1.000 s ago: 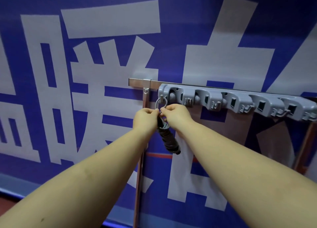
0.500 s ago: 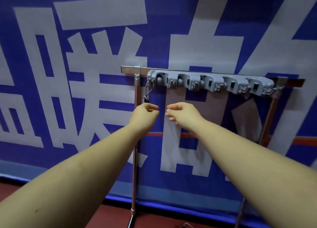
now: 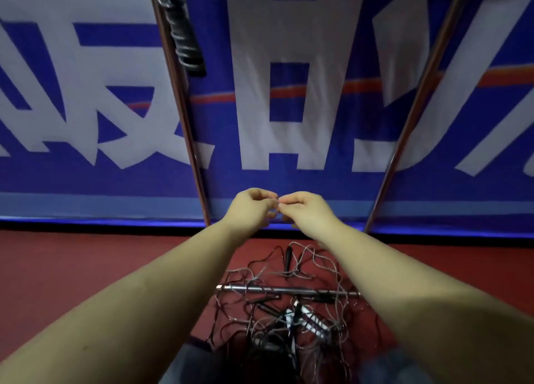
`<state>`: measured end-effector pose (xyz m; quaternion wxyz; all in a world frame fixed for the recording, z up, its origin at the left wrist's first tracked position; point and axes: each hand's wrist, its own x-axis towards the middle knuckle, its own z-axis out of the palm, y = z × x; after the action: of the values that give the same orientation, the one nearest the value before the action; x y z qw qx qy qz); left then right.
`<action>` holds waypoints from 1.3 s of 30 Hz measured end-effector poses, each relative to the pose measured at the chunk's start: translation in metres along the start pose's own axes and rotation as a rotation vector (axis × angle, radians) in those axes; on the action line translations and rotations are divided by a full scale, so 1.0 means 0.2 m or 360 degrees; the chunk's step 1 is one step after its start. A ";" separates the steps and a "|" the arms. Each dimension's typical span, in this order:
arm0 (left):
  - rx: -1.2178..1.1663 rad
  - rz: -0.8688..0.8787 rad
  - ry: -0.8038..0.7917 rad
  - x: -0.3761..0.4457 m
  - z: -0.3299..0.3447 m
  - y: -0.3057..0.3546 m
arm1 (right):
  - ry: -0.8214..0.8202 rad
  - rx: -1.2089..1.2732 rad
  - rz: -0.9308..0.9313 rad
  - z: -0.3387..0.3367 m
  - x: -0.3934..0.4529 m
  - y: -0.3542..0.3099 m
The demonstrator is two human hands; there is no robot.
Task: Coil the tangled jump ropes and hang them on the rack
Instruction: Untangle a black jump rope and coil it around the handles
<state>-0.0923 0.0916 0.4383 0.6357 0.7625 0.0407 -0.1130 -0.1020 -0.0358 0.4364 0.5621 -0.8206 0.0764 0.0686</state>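
Head view: thin grey and black jump ropes (image 3: 284,305) lie tangled on the floor (image 3: 86,262), both hands loosely curled, empty.

Blue banner (image 3: 115,187) with white characters, orange stripe — dark red floor (image 3: 86,256)

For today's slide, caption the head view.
Empty hands hover above tangled jump ropes; one coiled rope hangs.

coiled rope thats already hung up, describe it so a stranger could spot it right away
Start at the blue banner and follow the left rack pole upward. Beside its top hangs the coiled rope, a tight dark bundle, unlike the loose rope tangle on the red floor.
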 end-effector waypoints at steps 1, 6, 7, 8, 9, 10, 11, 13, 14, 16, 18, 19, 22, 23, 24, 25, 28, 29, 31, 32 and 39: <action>-0.0005 -0.0060 -0.0002 0.01 0.03 -0.08 | 0.0002 -0.0004 0.0046 0.02 0.01 0.09; -0.0098 -0.0339 -0.0042 0.07 0.10 -0.43 | -0.0022 0.0054 0.0265 0.08 0.10 0.44; -0.0109 -0.0374 -0.0044 0.09 0.11 -0.48 | -0.0036 0.0058 0.0299 0.09 0.12 0.51; -0.0115 -0.0410 -0.0043 0.11 0.11 -0.53 | -0.0046 0.0065 0.0331 0.09 0.14 0.56; -0.0131 -0.0446 -0.0038 0.14 0.11 -0.58 | -0.0053 0.0076 0.0365 0.10 0.17 0.62; -0.0144 -0.0484 -0.0031 0.17 0.11 -0.62 | -0.0062 0.0086 0.0397 0.11 0.19 0.67; -0.0160 -0.0522 -0.0021 0.19 0.12 -0.67 | -0.0069 0.0096 0.0429 0.12 0.22 0.71; -0.0190 -0.0600 0.0002 0.24 0.13 -0.76 | -0.0069 0.0117 0.0503 0.16 0.27 0.81; -0.0187 -0.0640 0.0012 0.27 0.13 -0.81 | -0.0064 0.0130 0.0541 0.17 0.29 0.85; -0.0172 -0.0721 0.0026 0.32 0.15 -0.91 | -0.0069 0.0155 0.0591 0.20 0.33 0.95; -0.0176 -0.0812 0.0037 0.37 0.17 -1.01 | -0.0096 0.0135 0.0624 0.23 0.37 1.04; -0.0185 -0.0857 0.0044 0.39 0.18 -1.06 | -0.0117 0.0105 0.0638 0.25 0.38 1.08; -0.0205 -0.0993 0.0083 0.45 0.19 -1.21 | -0.0188 0.0029 0.0664 0.31 0.45 1.21; -0.0180 -0.1038 0.0084 0.47 0.20 -1.26 | -0.0198 0.0020 0.0680 0.34 0.48 1.26; -0.0161 -0.1077 0.0080 0.48 0.20 -1.32 | -0.0208 0.0013 0.0698 0.37 0.50 1.30; -0.0169 -0.1106 0.0083 0.50 0.20 -1.36 | -0.0220 0.0009 0.0721 0.40 0.53 1.34; -0.0164 -0.1186 0.0116 0.54 0.22 -1.50 | -0.0261 -0.0028 0.0749 0.51 0.61 1.45; -0.0173 -0.1228 0.0106 0.56 0.22 -1.54 | -0.0274 -0.0028 0.0757 0.55 0.63 1.49; -0.0183 -0.1292 0.0073 0.60 0.22 -1.61 | -0.0288 0.0004 0.0799 0.63 0.67 1.57; -0.0159 -0.1329 0.0059 0.62 0.22 -1.66 | -0.0290 0.0014 0.0812 0.66 0.69 1.61; -0.0249 -0.1449 0.0062 0.77 0.25 -1.85 | -0.0408 -0.0114 0.0925 0.85 0.79 1.85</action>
<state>-0.0250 0.0990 0.0402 0.5762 0.6188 0.3916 -0.3630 -0.0272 -0.0165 0.0066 0.4947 -0.7685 0.2336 0.3319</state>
